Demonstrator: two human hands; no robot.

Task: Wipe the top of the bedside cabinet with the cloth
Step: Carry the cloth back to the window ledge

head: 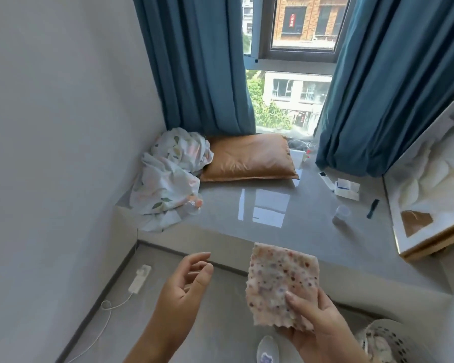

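My right hand holds a folded white cloth with small pink and purple speckles upright by its lower edge, thumb on its front. To the left of the cloth, my left hand hovers with fingers apart and nothing in it, a short gap from the cloth. Both hands are above the grey floor, in front of the low glossy grey window platform. No bedside cabinet shows in this view.
On the platform lie a brown pillow, a crumpled floral sheet, a tissue pack, a remote, a small plastic cup and a dark pen. A framed panel leans at right. A power strip lies by the left wall.
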